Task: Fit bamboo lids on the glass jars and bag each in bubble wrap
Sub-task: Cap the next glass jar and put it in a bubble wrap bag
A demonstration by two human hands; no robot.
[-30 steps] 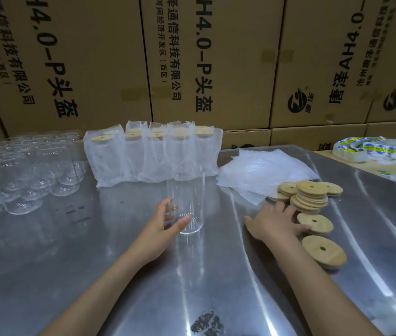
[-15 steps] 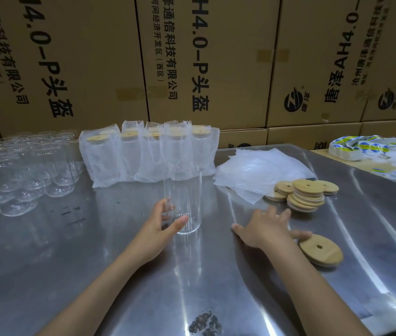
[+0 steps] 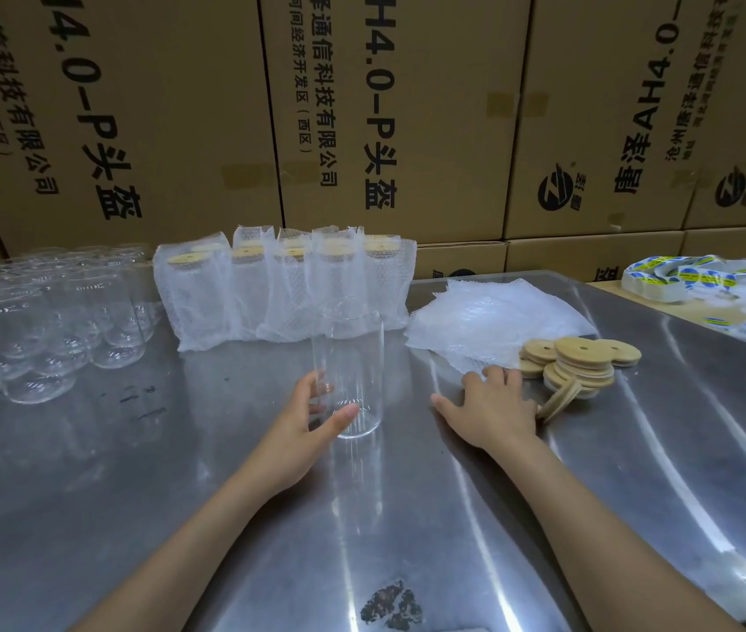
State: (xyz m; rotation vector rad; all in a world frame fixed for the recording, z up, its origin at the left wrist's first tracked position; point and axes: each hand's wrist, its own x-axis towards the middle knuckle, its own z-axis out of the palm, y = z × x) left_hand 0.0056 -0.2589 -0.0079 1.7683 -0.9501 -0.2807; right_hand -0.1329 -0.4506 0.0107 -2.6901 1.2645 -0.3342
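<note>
A clear, lidless glass jar (image 3: pixel 347 358) stands upright on the steel table (image 3: pixel 179 472). My left hand (image 3: pixel 302 424) grips its lower part, thumb in front and fingers behind. My right hand (image 3: pixel 492 412) lies palm down to the jar's right, its fingers lifting a bamboo lid (image 3: pixel 558 400) that is tilted up on edge. Just beyond it sits a stack of bamboo lids (image 3: pixel 583 364). A pile of flat bubble wrap bags (image 3: pixel 489 321) lies behind my right hand. Several lidded jars in bubble wrap (image 3: pixel 284 289) stand in a row at the back.
Several bare glass jars (image 3: pixel 42 326) crowd the table's left side. Stacked cardboard boxes (image 3: pixel 407 120) form a wall right behind the table. Rolls of printed labels (image 3: pixel 699 278) lie at the far right on a lower surface. A dark stain (image 3: pixel 391 606) marks the near table.
My right hand slid over the loose lids near the stack and tipped one up on its edge. My left hand kept its hold on the jar.
</note>
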